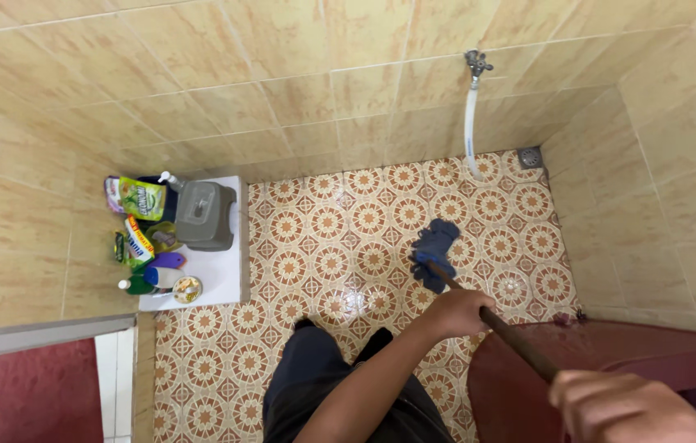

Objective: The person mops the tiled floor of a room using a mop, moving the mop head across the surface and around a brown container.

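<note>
Tiles cover the whole washroom: beige ones on the walls, and a patterned floor point(340, 238) of brown-and-cream rosettes that looks wet and glossy near the middle. A dark red tub point(610, 361) fills the lower right corner. On the left a white ledge point(221, 279) carries a grey plastic stool point(204, 215), green pouches and small bottles. A white hose point(471, 123) hangs from a wall tap, with a floor drain point(531, 157) in the far corner.

The mop point(434, 250) stands slanted, its blue cloth head pressed on the floor tiles right of centre and its dark wooden handle point(516, 340) running back toward the person. The left hand point(458, 312) is clenched around the handle low down; the right hand point(631, 406) is closed over its upper end — partly blurred. The handle looks stiff and light, while the head is soft, likely heavy when soaked — two spread hands give the best control.
</note>
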